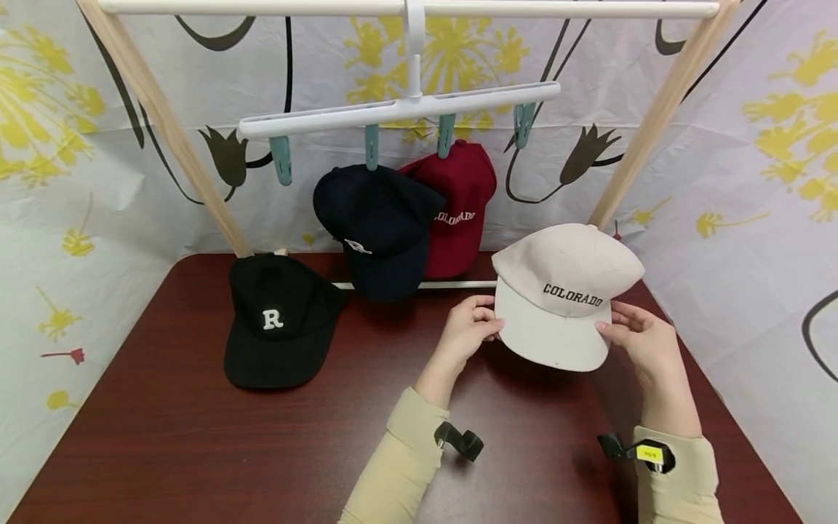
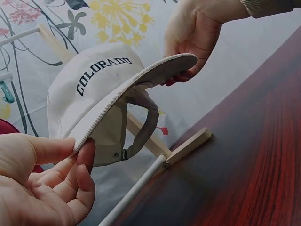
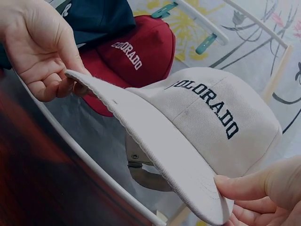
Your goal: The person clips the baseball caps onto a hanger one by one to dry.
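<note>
A cream cap [image 1: 566, 266] with COLORADO in dark letters is held up off the table at the right. My left hand [image 1: 466, 329] pinches one side edge of its brim between thumb and fingers. At the opposite brim edge my right hand [image 1: 644, 340] pinches it the same way. The left wrist view shows the brim's underside and the back strap [image 2: 143, 134] hanging free. Left of this cap, a navy cap [image 1: 386, 225] hangs from a teal clip, partly covering a red cap [image 1: 461, 211] behind it.
A black cap [image 1: 281, 324] with a white R lies on the dark red table [image 1: 216, 451]. Overhead, a white hanger [image 1: 399, 110] with several teal clips hangs tilted from a rack bar [image 1: 262, 7]. A low white rod [image 1: 458, 284] runs between the wooden legs.
</note>
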`<state>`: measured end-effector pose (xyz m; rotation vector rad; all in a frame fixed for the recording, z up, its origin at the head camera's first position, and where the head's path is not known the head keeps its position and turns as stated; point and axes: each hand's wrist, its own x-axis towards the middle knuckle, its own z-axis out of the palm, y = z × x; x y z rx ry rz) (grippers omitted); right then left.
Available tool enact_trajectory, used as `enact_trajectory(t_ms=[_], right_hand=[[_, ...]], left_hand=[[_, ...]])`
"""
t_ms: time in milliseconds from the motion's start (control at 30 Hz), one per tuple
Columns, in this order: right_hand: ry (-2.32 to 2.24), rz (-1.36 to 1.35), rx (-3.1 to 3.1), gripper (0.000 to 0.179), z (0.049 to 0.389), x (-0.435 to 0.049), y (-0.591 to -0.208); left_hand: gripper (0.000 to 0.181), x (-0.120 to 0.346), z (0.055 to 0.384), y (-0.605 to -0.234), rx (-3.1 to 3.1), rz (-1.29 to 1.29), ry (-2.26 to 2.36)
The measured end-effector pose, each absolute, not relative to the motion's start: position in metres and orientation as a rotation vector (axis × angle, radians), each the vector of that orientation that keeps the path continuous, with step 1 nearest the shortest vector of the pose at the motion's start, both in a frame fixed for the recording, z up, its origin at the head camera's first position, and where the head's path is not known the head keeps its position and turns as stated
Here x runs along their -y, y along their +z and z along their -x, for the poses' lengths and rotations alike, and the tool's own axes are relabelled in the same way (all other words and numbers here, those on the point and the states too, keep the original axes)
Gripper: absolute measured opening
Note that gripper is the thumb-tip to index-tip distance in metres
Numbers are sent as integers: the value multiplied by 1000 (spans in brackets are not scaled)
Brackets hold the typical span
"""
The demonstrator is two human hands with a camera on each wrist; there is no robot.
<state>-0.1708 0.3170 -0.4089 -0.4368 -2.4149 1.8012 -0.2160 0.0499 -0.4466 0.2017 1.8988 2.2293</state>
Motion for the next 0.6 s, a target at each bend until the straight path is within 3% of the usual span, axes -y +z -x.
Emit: enact_trajectory(t_ms=[600], right_hand=[[1852, 389, 2321, 58, 169, -310, -405]], left_hand=[[35, -39, 215, -432, -1935, -314, 2241]])
